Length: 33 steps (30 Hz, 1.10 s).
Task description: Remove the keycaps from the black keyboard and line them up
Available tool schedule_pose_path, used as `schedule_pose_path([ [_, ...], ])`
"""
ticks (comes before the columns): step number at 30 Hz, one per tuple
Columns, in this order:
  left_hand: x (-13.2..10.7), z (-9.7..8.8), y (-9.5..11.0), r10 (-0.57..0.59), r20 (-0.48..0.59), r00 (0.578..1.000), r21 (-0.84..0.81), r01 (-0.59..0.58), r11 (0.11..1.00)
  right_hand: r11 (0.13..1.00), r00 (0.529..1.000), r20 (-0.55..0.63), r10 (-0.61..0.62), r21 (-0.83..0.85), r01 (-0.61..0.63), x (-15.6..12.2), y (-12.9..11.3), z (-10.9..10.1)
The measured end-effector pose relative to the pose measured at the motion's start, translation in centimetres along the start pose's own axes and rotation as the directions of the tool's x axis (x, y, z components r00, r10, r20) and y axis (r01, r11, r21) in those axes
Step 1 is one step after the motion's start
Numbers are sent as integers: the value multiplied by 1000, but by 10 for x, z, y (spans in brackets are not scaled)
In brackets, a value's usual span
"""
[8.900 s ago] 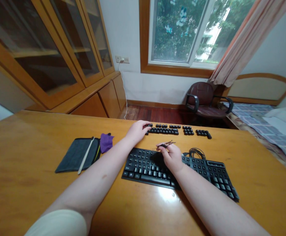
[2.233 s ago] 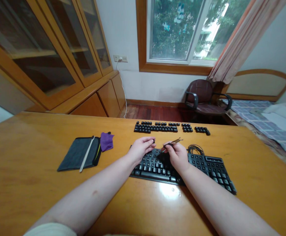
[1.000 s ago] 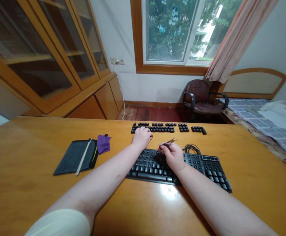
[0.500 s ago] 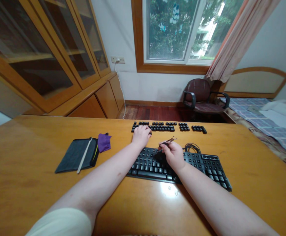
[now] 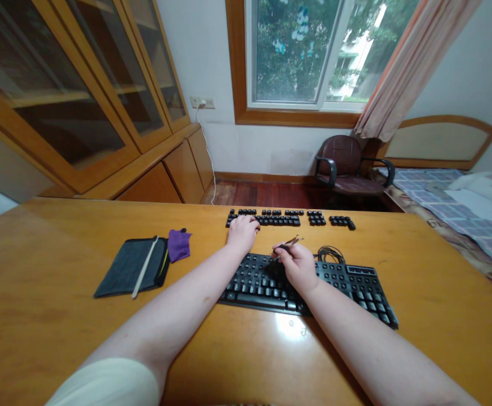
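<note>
My left hand [image 5: 242, 232] reaches to the far side of the desk, its fingers bent down at a row of loose black keycaps [image 5: 279, 221]. A dark keycap shows at its fingertips, partly hidden. My right hand [image 5: 300, 267] is closed in a pinch above the black keyboard [image 5: 262, 301]. Between its thumb and fingers is a small black tool with thin brownish prongs [image 5: 293, 241] pointing up and right; its exact kind is unclear. Many upper keyboard positions show bare switches, while keycaps remain along the lower rows and part of the number pad.
A coiled black cable [image 5: 331, 255] lies behind the keyboard. On the left are a dark grey pouch [image 5: 121, 270], a pale thin stick [image 5: 145, 268] across it and a purple cloth [image 5: 179, 246]. Beyond the desk [image 5: 60, 327] stand a chair [image 5: 341, 160] and a bed [image 5: 448, 192].
Both hands stay nearly in place. The left fingers shift very slightly at the keycap row; the tool in my right hand hardly moves.
</note>
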<state>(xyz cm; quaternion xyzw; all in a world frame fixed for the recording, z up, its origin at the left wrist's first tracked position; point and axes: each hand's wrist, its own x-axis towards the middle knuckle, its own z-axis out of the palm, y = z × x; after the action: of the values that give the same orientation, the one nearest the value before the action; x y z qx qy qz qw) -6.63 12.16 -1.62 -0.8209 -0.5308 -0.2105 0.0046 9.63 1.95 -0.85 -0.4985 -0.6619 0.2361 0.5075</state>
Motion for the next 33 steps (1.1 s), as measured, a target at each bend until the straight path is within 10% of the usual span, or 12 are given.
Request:
schedule_pose_path([
  [14, 0, -3, 3, -39, -8, 999, 3, 39, 999, 999, 1000, -8, -22, -27, 22, 2, -4, 0],
  [20, 2, -39, 7, -40, -58, 997, -47, 38, 998, 996, 998, 53, -33, -82, 37, 5, -10, -2],
  [26, -59, -71, 25, 126, 255, 959, -154, -88, 984, 981, 968, 251, -22, -180, 69, 7, -9, -1],
  [33, -118, -48, 38, 159, 353, 922, -57, -149, 987, 976, 918, 396, 24, -209, 64, 9, -16, 1],
])
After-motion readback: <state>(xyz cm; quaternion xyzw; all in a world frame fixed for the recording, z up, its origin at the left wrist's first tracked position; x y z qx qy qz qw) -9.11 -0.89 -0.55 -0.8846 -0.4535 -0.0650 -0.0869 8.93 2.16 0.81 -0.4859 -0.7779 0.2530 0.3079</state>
